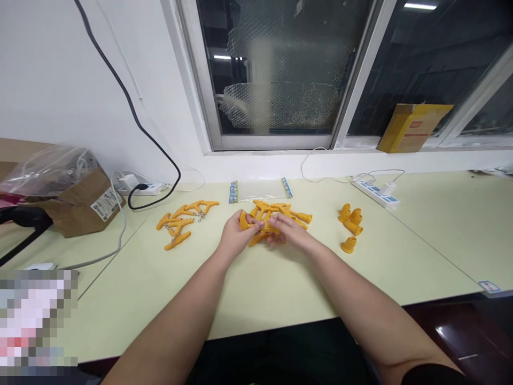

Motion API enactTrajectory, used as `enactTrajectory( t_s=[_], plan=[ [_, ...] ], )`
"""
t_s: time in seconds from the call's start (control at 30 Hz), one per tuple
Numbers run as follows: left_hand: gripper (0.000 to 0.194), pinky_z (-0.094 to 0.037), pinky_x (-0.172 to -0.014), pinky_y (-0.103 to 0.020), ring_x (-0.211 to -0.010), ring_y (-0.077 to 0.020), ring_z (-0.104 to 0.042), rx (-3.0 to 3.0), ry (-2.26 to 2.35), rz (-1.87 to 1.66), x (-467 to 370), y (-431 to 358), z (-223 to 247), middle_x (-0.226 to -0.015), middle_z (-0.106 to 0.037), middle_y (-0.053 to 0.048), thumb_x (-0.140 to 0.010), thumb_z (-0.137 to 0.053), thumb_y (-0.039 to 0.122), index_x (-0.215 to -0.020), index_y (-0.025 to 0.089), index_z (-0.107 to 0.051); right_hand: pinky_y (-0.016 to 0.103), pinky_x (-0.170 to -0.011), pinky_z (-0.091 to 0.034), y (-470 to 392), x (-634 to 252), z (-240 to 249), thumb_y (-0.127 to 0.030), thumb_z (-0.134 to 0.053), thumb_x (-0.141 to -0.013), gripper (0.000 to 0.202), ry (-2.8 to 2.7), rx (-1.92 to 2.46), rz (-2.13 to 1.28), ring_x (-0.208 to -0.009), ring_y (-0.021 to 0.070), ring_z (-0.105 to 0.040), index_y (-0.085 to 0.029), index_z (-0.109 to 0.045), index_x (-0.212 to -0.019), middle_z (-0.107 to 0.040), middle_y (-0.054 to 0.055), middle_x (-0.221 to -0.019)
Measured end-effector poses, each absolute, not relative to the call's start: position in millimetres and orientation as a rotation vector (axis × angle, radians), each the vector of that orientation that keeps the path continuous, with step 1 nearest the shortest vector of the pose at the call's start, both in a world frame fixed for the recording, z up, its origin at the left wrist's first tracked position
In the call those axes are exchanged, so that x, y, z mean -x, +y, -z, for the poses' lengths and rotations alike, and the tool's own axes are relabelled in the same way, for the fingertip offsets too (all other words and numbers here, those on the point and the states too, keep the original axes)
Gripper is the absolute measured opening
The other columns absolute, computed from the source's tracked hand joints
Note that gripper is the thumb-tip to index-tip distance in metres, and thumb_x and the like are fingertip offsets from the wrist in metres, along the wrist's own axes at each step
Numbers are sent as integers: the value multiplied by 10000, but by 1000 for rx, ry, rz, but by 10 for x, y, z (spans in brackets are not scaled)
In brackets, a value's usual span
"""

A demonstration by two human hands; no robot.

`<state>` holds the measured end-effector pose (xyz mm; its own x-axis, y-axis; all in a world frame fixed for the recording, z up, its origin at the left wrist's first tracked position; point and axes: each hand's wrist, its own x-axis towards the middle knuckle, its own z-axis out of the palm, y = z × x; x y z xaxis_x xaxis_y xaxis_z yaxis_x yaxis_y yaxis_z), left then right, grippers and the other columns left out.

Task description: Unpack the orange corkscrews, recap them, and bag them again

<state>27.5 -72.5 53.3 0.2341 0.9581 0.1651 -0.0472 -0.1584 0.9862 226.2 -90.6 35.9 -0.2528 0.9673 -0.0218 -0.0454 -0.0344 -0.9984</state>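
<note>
Fingers (282, 221) closed on a yellow piece (271, 228).
Left hand (233, 236) and right hand (294, 232) grip it above the bench (272, 299); yellow handles (183, 221) lie toward its left edge, cones (355, 216) right.

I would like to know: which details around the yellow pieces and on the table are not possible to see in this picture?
All in the head view:
- Full shape of the yellow piece in the grip: left hand and right hand cover parts.
- Exact count in the yellow pile: pieces overlap, hands block some.
- Text on the box label: too small.
- Lower-left object: pixelated, cut by the edge.
</note>
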Motion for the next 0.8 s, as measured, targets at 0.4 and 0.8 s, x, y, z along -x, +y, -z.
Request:
enactTrajectory(
  t_s=[0.4,0.8],
  plan=[
    [323,-488,-717,-297,-695,-164,-585,-1865,808,-1349,-239,-944,-606,-722,-641,-17,-767,-854,331,-682,223,-561,168,-380,-342,-988,-2269,-526,-436,-668,-862,250,-1155,1156,-1948,-397,74,-420,-210,-604,-778,-614,-6,-551],
    [454,-482,-1036,-420,-1103,-281,-604,-2011,836,-1781,-123,-1040,-913,-1127,-643,-86,-677,-903,280,-1064,253,-666,204,-524,-466,-961,-2416,-547,-488,-819,-821,386,-1093,765,-1892,-569,112,-582,-215,-619,-1009,-673,-3,-727]
  ],
)
